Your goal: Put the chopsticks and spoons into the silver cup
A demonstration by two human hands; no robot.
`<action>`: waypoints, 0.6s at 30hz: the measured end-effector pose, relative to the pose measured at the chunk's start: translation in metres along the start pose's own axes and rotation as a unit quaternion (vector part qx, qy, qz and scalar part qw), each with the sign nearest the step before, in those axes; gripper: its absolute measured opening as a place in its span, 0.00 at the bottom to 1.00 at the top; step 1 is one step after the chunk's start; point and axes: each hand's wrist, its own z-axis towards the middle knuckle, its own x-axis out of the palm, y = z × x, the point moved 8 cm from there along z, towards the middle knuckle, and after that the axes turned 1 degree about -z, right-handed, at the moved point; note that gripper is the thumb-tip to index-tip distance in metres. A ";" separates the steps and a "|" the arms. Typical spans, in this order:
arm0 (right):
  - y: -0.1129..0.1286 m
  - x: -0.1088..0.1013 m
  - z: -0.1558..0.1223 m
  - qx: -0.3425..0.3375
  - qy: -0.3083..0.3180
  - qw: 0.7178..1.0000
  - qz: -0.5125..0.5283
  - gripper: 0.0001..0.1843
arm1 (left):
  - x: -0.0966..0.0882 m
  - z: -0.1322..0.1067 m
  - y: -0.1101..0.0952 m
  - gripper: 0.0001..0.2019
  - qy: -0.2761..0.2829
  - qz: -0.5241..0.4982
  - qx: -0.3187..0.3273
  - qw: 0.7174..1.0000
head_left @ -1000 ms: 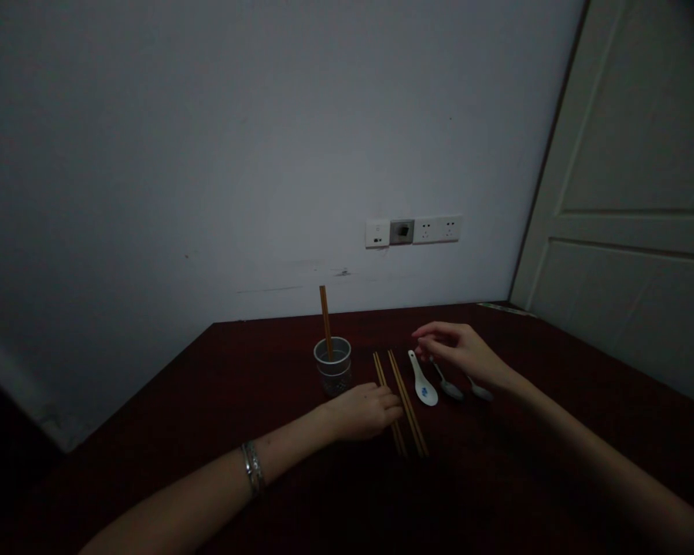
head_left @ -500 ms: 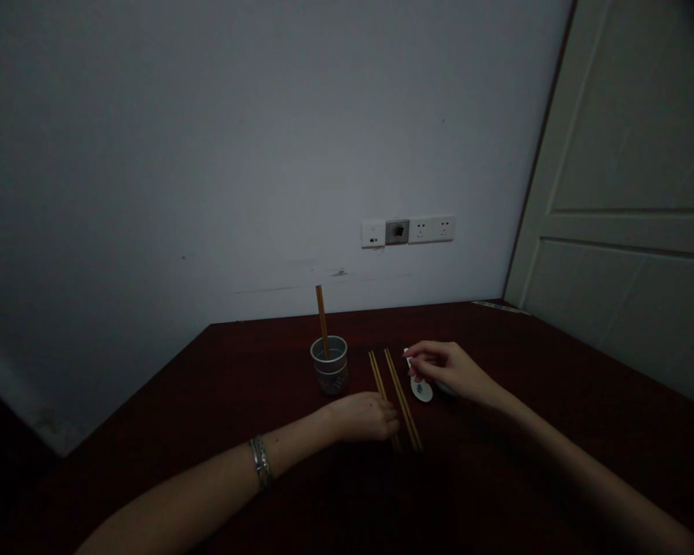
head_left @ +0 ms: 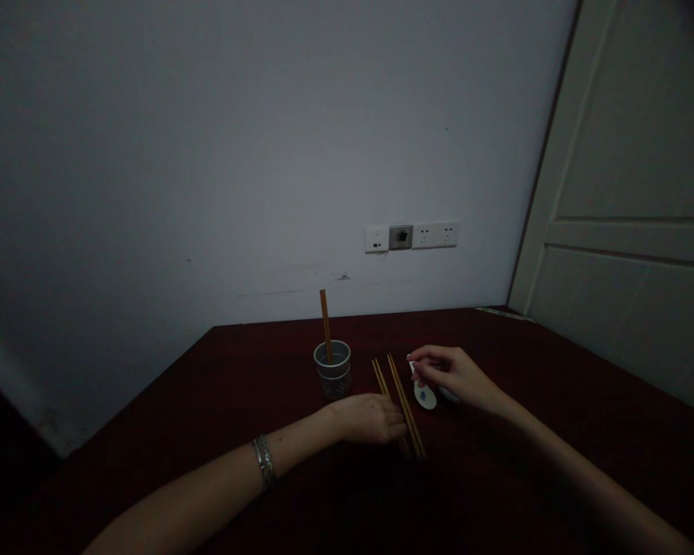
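My left hand (head_left: pixel 371 418) is closed over the left pair of wooden chopsticks (head_left: pixel 382 379), which lie on the dark red table with their middle hidden under my fingers. Just right of them lies another pair of chopsticks (head_left: pixel 405 405), roughly parallel. My right hand (head_left: pixel 449 376) has its bent fingers and thumb at the handle of a white spoon (head_left: pixel 424 397) with a blue mark in its bowl. Part of a second white piece (head_left: pixel 448 395) shows under that hand; the rest is hidden. Left of the chopsticks, a grey cup (head_left: pixel 334 379) holds upright chopsticks (head_left: pixel 325 320).
The dark red table (head_left: pixel 254 370) meets a pale wall (head_left: pixel 266 154) at the back. Wall sockets (head_left: pixel 435 234) sit above the table edge. A panelled door or cabinet front (head_left: pixel 630 185) rises on the right. The light is dim.
The whole view has shifted slightly. My left hand has moved a little right with the left chopsticks, nearer the other pair. My right hand stays at the spoon.
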 end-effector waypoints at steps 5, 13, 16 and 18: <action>0.014 -0.016 0.004 -0.012 -0.044 0.999 -0.015 0.15 | -0.050 0.005 0.024 0.10 -0.094 -0.131 -0.045 0.986; 0.062 -0.028 0.018 -0.076 -0.055 0.994 -0.048 0.17 | -0.148 -0.005 0.096 0.12 -0.262 -0.399 -0.237 0.846; 0.077 -0.016 0.022 -0.070 -0.001 0.998 -0.004 0.19 | -0.167 -0.008 0.111 0.11 -0.257 -0.497 -0.232 0.796; 0.083 -0.007 0.023 -0.062 0.026 0.997 0.028 0.20 | -0.172 -0.010 0.117 0.11 -0.241 -0.549 -0.229 0.767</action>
